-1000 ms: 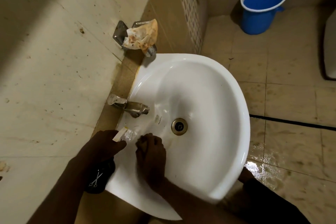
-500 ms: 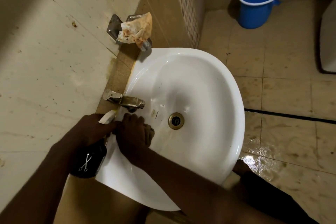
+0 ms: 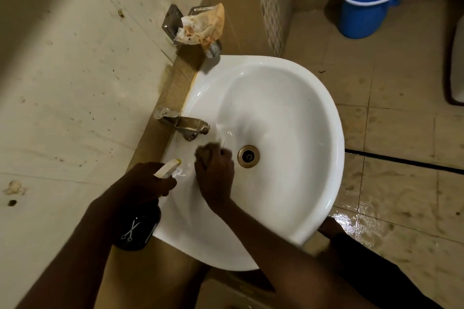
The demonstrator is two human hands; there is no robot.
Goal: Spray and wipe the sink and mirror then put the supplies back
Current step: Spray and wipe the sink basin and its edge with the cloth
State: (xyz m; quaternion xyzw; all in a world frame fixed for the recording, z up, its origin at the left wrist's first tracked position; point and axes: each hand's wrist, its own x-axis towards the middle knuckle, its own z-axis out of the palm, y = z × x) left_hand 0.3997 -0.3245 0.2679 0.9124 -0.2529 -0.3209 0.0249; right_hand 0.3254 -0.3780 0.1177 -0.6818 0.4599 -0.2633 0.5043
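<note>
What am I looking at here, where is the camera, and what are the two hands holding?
No machine here: a person wears a camera on the head, looking down at their own hands over a white sink. The left hand grips a dark spray bottle with a pale nozzle. The right hand is curled in the basin between the tap and the drain, seemingly scrubbing; what it holds is hidden. A stained cloth sits on a wall holder, and a blue bucket stands on the floor.

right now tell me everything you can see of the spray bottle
The spray bottle has a dark, glossy round body with a white scissors logo and a pale, cream nozzle head with a yellowish tip. The left hand grips its neck, hiding the trigger. It hangs tilted over the near-left rim of the sink, nozzle aimed into the basin.
</note>
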